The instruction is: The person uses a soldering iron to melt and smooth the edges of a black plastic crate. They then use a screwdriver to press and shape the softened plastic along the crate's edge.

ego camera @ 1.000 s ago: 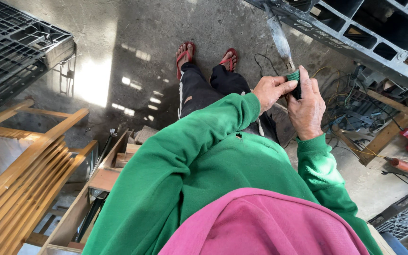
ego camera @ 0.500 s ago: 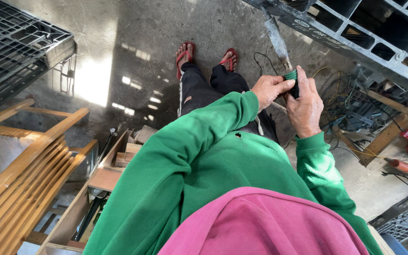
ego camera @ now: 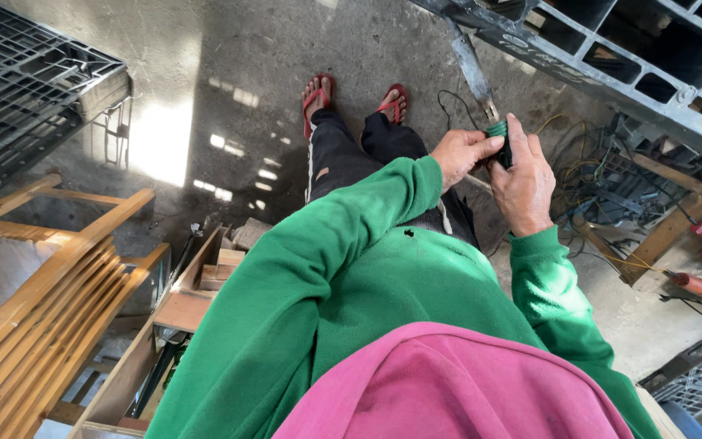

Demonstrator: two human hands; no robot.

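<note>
Left hand: the left hand (ego camera: 462, 154) is closed, fingertips pinching the green grip (ego camera: 497, 130) from the left side.
Right hand: the right hand (ego camera: 524, 183) is wrapped around the same grip from the right, thumb lying up along it; back of the hand faces the camera.
Tool: a tool (ego camera: 481, 89) with a green-and-black grip sits between both hands, held out in front of the chest; a long dull metal shaft (ego camera: 469, 61) runs up and away from the grip toward the grey frame (ego camera: 578, 57). What kind of tool it is I cannot tell.
Sleeves: green sleeves (ego camera: 351, 244) cover both arms to the wrists; a pink cloth (ego camera: 448, 390) fills the bottom edge.
Feet: red sandals (ego camera: 318, 93) on a grey concrete floor (ego camera: 229, 49), below the hands in the view.
Left side: wooden slatted frame (ego camera: 34, 301) and a black grid pallet (ego camera: 18, 81).
Right side: tangled cables (ego camera: 603, 187) and an orange power tool (ego camera: 696, 284) on the floor, well apart from the hands.
</note>
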